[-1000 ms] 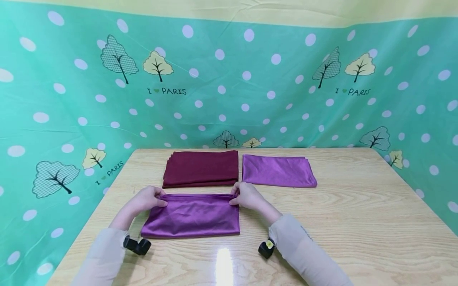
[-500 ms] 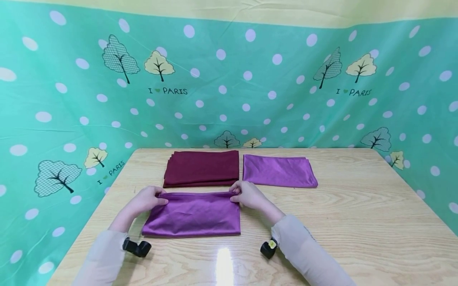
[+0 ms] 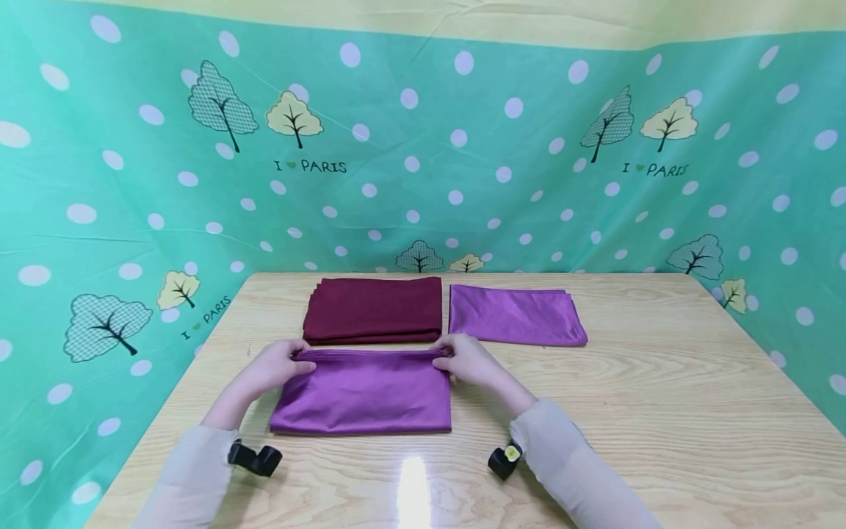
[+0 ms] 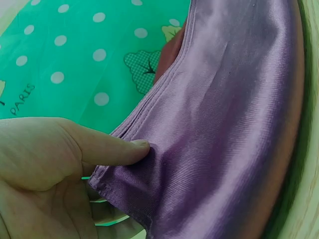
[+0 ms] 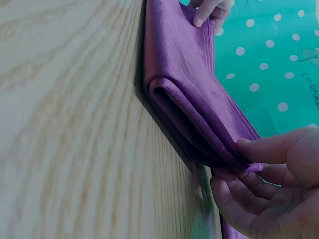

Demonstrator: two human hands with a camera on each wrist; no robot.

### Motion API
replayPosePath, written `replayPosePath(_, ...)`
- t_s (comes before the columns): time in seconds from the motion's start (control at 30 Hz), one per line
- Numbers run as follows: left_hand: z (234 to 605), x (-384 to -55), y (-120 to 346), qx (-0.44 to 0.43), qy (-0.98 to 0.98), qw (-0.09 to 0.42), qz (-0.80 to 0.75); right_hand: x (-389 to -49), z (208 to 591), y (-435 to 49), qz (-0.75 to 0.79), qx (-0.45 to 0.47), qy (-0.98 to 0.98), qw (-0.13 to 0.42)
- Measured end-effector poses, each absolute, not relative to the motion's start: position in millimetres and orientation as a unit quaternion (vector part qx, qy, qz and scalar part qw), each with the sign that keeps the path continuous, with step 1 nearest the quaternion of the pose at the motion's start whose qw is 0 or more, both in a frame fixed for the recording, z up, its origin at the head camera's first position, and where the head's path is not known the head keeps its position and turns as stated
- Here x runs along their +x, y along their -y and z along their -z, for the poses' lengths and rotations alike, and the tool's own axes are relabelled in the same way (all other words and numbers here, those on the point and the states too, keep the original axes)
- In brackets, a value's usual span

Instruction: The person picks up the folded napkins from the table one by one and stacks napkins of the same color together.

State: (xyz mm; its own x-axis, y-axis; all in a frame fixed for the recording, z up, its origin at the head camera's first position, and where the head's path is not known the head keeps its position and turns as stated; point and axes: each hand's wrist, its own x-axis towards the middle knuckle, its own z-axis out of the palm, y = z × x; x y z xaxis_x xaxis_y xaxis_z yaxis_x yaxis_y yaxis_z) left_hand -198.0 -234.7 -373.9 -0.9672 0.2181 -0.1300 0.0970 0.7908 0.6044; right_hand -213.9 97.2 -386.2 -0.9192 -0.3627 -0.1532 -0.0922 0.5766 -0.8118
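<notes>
A shiny purple cloth (image 3: 363, 397), folded into a flat rectangle, lies in front of me with its far edge lifted. My left hand (image 3: 274, 367) pinches the far left corner, thumb on top and fingers beneath, as the left wrist view shows with the stitched cloth edge (image 4: 169, 99). At the far right corner my right hand (image 3: 472, 361) pinches the cloth the same way. The right wrist view shows the stacked fold layers (image 5: 199, 119) between thumb and fingers. The near fold rests on the wooden table.
Behind the held cloth lies a folded dark maroon cloth (image 3: 373, 310). To its right is another folded purple cloth (image 3: 515, 316). A green dotted curtain (image 3: 423, 198) hangs around the wooden table (image 3: 661, 411) at the back and sides.
Both hands keep their grip on the corners. The purple cloth has shifted slightly right and away from me, its far edge now close to the maroon cloth.
</notes>
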Motion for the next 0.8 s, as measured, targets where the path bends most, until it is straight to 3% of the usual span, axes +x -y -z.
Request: replayPosePath(0.8, 356, -199, 214, 0.111, -0.939, 0.094, -0.312, -215, 379, -123, 0.446, -0.111, -0.881, 0.115)
